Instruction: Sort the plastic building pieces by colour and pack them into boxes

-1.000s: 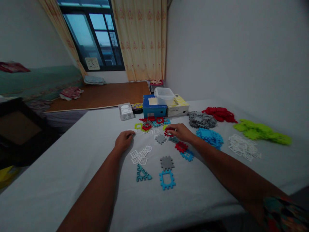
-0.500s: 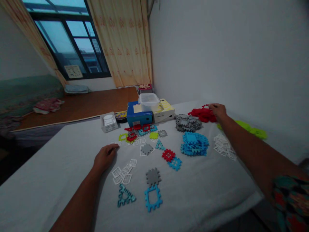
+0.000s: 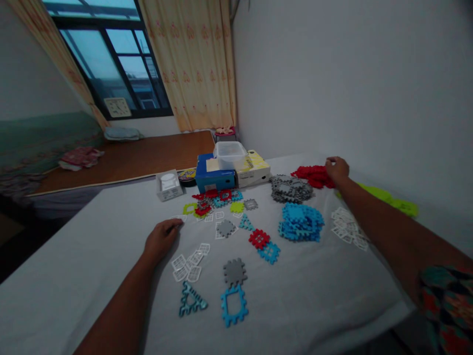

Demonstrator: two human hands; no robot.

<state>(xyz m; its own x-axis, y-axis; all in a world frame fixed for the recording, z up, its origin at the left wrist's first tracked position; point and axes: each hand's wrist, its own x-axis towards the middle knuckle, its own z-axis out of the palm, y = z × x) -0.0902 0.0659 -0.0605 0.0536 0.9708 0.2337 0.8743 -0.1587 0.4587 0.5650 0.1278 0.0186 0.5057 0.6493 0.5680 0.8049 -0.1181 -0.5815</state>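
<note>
My left hand (image 3: 162, 239) rests on the white cloth with its fingers curled, the fingertips beside a thin white grid piece (image 3: 180, 217); nothing shows in it. At the far right, my right hand (image 3: 337, 170) is closed at the right edge of the red pile (image 3: 312, 175). What its fingers hold, if anything, is hidden. Nearer me lie a grey square tile (image 3: 234, 272) and a blue square frame (image 3: 234, 305), touching. To their left is a teal triangle (image 3: 192, 300). A red tile (image 3: 259, 239) meets a light-blue tile (image 3: 269, 252) mid-table.
Grey (image 3: 290, 188) and blue (image 3: 300, 222) piles stand on the right, with white pieces (image 3: 349, 227) and lime pieces (image 3: 388, 197) beyond. Mixed pieces (image 3: 203, 204) lie before a blue box (image 3: 214, 175), a yellow-white box (image 3: 254, 170) and a clear container (image 3: 229, 155). A small white box (image 3: 169, 185) stands left.
My right hand was at a red frame piece above the red pile; that piece no longer stands out there, and the fingers look more curled. The view has shifted slightly. My left hand stays put.
</note>
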